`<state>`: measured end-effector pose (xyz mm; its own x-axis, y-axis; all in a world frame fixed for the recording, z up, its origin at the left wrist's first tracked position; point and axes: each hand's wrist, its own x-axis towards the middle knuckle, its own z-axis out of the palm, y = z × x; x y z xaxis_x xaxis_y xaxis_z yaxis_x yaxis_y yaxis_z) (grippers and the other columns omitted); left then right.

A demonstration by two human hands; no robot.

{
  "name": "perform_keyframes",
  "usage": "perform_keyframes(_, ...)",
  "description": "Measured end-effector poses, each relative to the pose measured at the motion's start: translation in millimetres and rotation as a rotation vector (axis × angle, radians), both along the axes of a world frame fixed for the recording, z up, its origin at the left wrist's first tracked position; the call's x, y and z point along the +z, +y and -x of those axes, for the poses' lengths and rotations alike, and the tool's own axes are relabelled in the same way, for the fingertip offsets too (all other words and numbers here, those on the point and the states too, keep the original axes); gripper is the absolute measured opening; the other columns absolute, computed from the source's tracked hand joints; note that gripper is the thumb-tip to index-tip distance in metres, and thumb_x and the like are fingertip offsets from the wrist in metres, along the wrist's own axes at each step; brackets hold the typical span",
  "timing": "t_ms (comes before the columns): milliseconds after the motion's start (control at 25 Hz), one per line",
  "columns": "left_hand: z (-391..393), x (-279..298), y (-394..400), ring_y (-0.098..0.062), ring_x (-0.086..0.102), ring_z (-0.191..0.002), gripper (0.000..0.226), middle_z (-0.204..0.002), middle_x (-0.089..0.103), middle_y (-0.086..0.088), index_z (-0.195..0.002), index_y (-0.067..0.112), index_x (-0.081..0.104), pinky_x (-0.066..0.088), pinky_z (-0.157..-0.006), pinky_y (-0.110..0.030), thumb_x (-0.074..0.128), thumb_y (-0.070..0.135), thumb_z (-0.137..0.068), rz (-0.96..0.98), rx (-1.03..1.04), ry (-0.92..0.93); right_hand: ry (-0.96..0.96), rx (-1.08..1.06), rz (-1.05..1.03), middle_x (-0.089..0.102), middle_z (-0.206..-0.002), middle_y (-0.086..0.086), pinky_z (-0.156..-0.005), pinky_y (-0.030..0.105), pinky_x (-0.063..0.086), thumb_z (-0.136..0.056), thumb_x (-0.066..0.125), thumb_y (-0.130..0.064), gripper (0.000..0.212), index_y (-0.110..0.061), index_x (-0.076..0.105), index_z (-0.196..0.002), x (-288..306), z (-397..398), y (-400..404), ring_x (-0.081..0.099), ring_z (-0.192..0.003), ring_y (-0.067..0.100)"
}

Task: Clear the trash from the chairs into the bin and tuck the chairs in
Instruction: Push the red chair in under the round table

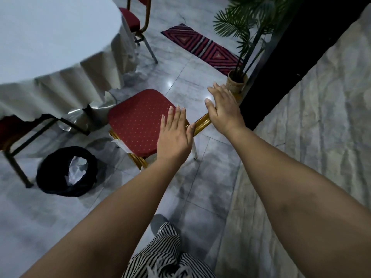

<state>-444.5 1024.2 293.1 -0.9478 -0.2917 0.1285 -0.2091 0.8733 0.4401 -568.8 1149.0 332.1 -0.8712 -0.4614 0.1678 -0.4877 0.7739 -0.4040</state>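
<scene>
A red padded chair (136, 125) with a gold frame stands on the floor just clear of the round table (50, 37), its seat facing the table. My left hand (174, 135) and my right hand (222, 109) lie flat on the gold top rail of its backrest (201, 122), fingers stretched out and not curled around it. The seat carries nothing. A crumpled white paper (120, 143) shows at the seat's near-left edge; I cannot tell whether it is on the floor. The black bin (66, 171) stands to the left with white trash inside.
Another red chair (130, 19) stands at the table's far side, and a dark-framed one (12, 129) sits partly under the cloth at left. A patterned rug (200, 45), a potted plant (237, 81), a dark wall and a crinkled pale cloth (321, 117) lie to the right.
</scene>
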Motion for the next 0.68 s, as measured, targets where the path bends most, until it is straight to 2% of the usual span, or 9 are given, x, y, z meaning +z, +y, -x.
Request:
perform_keyframes(280,39.4,1.7,-39.6,-0.015,-0.004,-0.153,0.064,-0.166,0.008,-0.002,-0.158,0.013,0.009,-0.004,-0.124,-0.035,0.013,0.048,-0.104,-0.073,-0.017,-0.017,-0.011,0.074,-0.004,0.029,-0.16,0.008,-0.123,0.043,0.013,-0.102,0.036,-0.036,0.05,-0.014,0.04,-0.146,0.7,46.8,-42.2,0.014,-0.151,0.025)
perform_keyframes(480,50.4,3.0,-50.5,-0.015,-0.004,-0.153,0.064,-0.166,0.009,-0.003,-0.158,0.013,0.01,-0.003,-0.124,-0.035,0.014,0.048,-0.104,-0.05,0.018,-0.018,0.021,0.158,-0.049,0.03,-0.16,0.008,-0.123,0.041,0.012,-0.101,0.033,-0.038,0.051,-0.014,0.041,-0.146,0.6,66.3,-54.7,0.016,-0.151,0.024)
perform_keyframes(680,57.3,4.4,-52.9,-0.014,-0.003,-0.153,0.063,-0.166,0.01,-0.002,-0.158,0.014,0.013,-0.004,-0.124,-0.034,0.015,0.047,-0.104,-0.043,0.081,-0.027,0.078,0.254,-0.063,0.035,-0.157,0.007,-0.122,0.042,0.017,-0.097,0.026,-0.041,0.057,-0.015,0.044,-0.145,3.2,78.1,-60.7,0.022,-0.149,0.024)
